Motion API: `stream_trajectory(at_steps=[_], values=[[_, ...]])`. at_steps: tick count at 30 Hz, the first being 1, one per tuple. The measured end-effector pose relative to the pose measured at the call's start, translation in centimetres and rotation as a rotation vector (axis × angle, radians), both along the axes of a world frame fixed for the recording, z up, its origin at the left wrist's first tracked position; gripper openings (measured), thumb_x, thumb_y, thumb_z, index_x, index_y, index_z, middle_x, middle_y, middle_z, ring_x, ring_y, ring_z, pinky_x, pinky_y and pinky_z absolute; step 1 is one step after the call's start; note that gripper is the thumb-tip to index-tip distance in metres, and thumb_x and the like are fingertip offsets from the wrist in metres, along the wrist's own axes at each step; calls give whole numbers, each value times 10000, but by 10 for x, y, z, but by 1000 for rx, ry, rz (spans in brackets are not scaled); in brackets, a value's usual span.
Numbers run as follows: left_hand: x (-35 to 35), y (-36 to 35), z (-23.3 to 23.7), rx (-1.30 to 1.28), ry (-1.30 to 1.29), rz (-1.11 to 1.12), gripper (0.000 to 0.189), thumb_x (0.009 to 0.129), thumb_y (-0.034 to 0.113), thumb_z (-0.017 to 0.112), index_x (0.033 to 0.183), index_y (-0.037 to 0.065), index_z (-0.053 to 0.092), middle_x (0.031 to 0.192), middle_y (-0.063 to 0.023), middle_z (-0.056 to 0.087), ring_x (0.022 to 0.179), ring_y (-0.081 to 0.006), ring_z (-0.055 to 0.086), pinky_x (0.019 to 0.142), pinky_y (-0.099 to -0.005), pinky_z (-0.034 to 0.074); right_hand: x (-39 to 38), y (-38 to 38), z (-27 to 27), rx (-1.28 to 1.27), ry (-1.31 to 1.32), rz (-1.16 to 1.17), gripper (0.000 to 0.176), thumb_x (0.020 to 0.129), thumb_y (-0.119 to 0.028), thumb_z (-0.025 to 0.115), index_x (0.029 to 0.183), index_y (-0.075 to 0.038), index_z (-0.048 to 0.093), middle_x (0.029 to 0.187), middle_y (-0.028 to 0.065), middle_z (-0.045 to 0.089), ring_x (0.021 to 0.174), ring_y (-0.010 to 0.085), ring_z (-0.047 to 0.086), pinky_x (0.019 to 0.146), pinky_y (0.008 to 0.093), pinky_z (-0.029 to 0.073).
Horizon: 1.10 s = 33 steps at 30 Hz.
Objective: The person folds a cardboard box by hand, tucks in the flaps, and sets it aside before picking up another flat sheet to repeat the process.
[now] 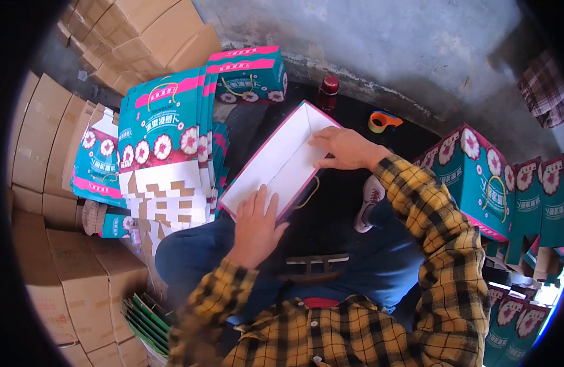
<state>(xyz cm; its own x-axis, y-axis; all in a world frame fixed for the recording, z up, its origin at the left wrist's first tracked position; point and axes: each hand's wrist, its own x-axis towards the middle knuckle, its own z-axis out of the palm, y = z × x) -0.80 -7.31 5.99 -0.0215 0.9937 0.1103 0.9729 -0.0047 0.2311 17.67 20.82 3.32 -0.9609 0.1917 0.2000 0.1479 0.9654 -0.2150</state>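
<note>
A gift carton point(271, 160) with a white inside and pink-edged rim lies tilted before me, its open side facing up. At its lower left end my left hand point(256, 227) reaches over the rim. Its fingers are stretched out against the white inside and the thumb stands apart. My right hand point(348, 148) comes over the right-hand rim, fingers apart and bent into the carton, with the tips against its inner surface. A yellow cord handle point(309, 193) hangs on the carton's near side.
Flattened printed cartons point(159, 122) are stacked at left, with a finished carton point(251, 76) behind. A red-capped bottle point(328, 88) and tape dispenser point(382, 122) stand by the wall. Brown boxes point(80, 281) line the left; assembled cartons point(471, 177) line the right.
</note>
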Motion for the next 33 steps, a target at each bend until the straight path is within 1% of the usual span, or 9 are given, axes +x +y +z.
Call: stream_trajectory(at_steps=[1, 4, 7, 11, 13, 23, 26, 28, 33], values=[[-4, 0, 11, -31, 74, -74, 707, 825, 313, 772, 1403, 6, 506, 1490, -275, 414, 1338, -440, 427, 1089, -557, 346, 2, 8, 8, 8, -3, -6, 482, 934, -455, 636, 1209, -61, 666, 1257, 149, 636, 1200, 344, 591, 994, 421, 499], [-17, 8, 18, -81, 93, -200, 749, 813, 326, 782, 1425, 12, 485, 1493, -268, 417, 1353, -431, 419, 1101, -571, 332, 6, 56, 24, -151, 148, -283, 426, 957, -395, 610, 1201, -51, 670, 1200, 166, 666, 1108, 352, 639, 960, 433, 513], [-20, 18, -5, -167, 82, -273, 764, 810, 335, 787, 1433, 17, 479, 1488, -257, 425, 1356, -414, 423, 1110, -554, 333, 17, 102, 34, -298, 124, -539, 394, 945, -346, 632, 1193, -42, 671, 1119, 183, 702, 1093, 365, 650, 945, 435, 514], [-12, 33, -6, -238, 94, -276, 746, 822, 328, 779, 1435, 27, 478, 1461, -236, 451, 1353, -380, 439, 1110, -528, 347, 30, 162, -15, -374, 44, -748, 433, 921, -366, 668, 1187, -24, 663, 1098, 191, 713, 1098, 365, 655, 934, 446, 516], [-17, 33, -1, -237, 55, -282, 745, 817, 317, 780, 1436, 35, 478, 1461, -235, 454, 1341, -381, 447, 1100, -531, 356, 30, 188, -38, -306, -140, -827, 488, 896, -396, 701, 1208, -25, 642, 1134, 192, 707, 1104, 369, 657, 928, 462, 521], [-28, 61, 12, -440, 10, -268, 778, 755, 327, 817, 1419, 64, 509, 1451, -234, 466, 1316, -385, 467, 1077, -554, 381, 26, 258, -145, -206, -491, -873, 582, 870, -449, 736, 1248, -26, 606, 1202, 189, 682, 1151, 361, 641, 951, 459, 520], [-26, 66, 12, -474, -21, -289, 760, 755, 323, 817, 1406, 68, 520, 1429, -226, 488, 1308, -383, 479, 1077, -569, 379, 31, 270, -180, -302, -388, -906, 601, 851, -438, 759, 1250, -14, 608, 1171, 198, 693, 1111, 383, 651, 944, 453, 520], [-21, 69, 10, -510, -38, -250, 826, 799, 285, 785, 1518, 100, 423, 1535, -159, 425, 1397, -351, 419, 1126, -542, 359, 27, 277, -200, -332, -382, -894, 617, 870, -449, 743, 1287, -21, 590, 1211, 190, 675, 1162, 360, 637, 964, 451, 519], [-20, 93, 11, -599, -65, -256, 781, 813, 269, 774, 1499, 84, 452, 1522, -183, 432, 1384, -356, 433, 1123, -530, 365, 8, 277, -263, -392, -317, -884, 592, 866, -447, 739, 1254, -23, 598, 1211, 211, 663, 1163, 371, 636, 970, 459, 520]])
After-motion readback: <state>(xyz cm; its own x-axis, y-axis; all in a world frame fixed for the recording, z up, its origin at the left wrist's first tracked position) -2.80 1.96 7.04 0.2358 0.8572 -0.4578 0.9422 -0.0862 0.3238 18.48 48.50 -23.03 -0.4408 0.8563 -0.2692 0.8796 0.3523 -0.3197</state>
